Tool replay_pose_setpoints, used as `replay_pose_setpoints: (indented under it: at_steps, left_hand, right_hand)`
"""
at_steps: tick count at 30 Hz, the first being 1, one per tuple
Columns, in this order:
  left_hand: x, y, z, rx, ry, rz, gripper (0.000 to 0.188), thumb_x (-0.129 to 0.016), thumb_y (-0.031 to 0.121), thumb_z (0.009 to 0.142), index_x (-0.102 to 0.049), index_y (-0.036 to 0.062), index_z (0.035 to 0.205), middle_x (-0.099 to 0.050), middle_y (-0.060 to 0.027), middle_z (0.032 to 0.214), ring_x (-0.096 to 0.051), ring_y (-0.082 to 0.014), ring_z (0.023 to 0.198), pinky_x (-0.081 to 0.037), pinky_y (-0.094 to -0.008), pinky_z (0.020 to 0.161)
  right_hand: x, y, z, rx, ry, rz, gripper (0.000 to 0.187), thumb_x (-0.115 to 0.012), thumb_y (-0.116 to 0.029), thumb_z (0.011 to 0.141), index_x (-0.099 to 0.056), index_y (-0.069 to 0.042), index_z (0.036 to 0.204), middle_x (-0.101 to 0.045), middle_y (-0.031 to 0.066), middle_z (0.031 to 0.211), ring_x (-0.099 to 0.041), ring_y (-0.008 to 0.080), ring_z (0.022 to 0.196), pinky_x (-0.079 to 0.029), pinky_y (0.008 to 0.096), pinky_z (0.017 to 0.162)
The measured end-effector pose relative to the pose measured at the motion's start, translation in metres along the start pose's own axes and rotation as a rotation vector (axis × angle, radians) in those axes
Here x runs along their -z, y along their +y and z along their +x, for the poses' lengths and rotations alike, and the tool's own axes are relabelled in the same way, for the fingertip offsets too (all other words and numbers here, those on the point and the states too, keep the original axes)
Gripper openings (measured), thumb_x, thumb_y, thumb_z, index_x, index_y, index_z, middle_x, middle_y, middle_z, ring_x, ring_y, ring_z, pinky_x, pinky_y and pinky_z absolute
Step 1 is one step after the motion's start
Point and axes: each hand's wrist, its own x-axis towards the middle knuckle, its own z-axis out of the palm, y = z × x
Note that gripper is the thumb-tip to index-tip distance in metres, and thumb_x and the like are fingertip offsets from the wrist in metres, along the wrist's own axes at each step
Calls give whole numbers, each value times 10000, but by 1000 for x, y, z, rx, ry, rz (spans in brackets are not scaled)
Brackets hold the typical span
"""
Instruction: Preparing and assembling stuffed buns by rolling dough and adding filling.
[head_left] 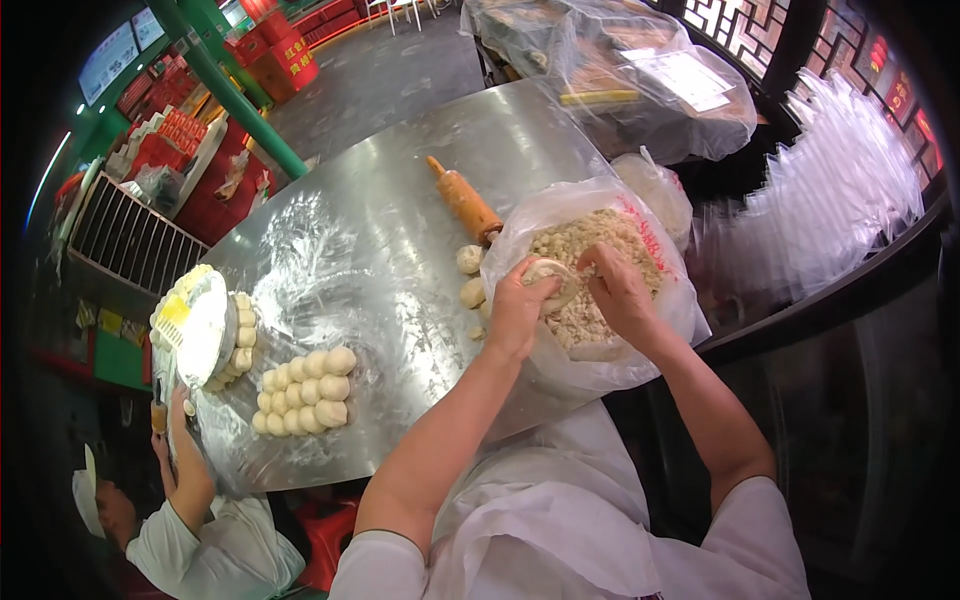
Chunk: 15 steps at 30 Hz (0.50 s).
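My left hand [520, 308] is closed round a pale, cupped dough wrapper [556, 283] and holds it over a large plastic bag [515, 235]. The bag's mouth is spread wide, and crumbly beige filling [575, 238] fills it. Right beside the wrapper is my right hand [622, 295], its fingers curled and pressed together just above the filling. Whatever sits between those fingertips is hidden. Left of the bag, a few dough balls [471, 293] rest on the metal table [400, 240]. A wooden rolling pin [466, 205] lies behind them.
Rows of dough balls [305, 390] stand on the floured table's front left. A co-worker [200, 530] sits at the left near a white round tray [206, 330]. A plastic-covered table [620, 70] stands behind; stacked clear plastic bags [830, 190] are at the right.
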Motion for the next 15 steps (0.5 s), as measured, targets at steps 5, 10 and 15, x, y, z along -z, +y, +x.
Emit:
replay_pose_setpoints:
  at_steps: [5, 10, 15]
  left_hand:
    - [13, 6, -1, 81, -83, -35, 362, -620, 26, 908, -575, 28, 1267, -667, -83, 1077, -674, -182, 943, -570, -316, 772]
    - [-7, 26, -13, 169, -215, -317, 424, -620, 143, 958, -501, 30, 1349, -593, -128, 1246, -627, -227, 1108, -566, -425, 925]
    - [-16, 20, -9, 110, -159, -381, 427, -498, 321, 1063, -481, 9, 1353, -590, -97, 1211, -612, -195, 1109, -529, -361, 970]
  right_hand:
    - [5, 18, -15, 22, -128, -182, 314, -551, 34, 831, -637, -51, 1120, -677, 137, 1126, -606, 349, 1130, -401, 481, 1083]
    - [16, -7, -18, -101, -198, 258, 647, -596, -114, 910, -381, -102, 1521, -396, 175, 1545, -340, 327, 1457, -251, 440, 1208]
    - [4, -7, -16, -34, -191, 174, 785, -673, -237, 903, -268, -43, 1547, -280, 196, 1600, -271, 369, 1481, -258, 464, 1200]
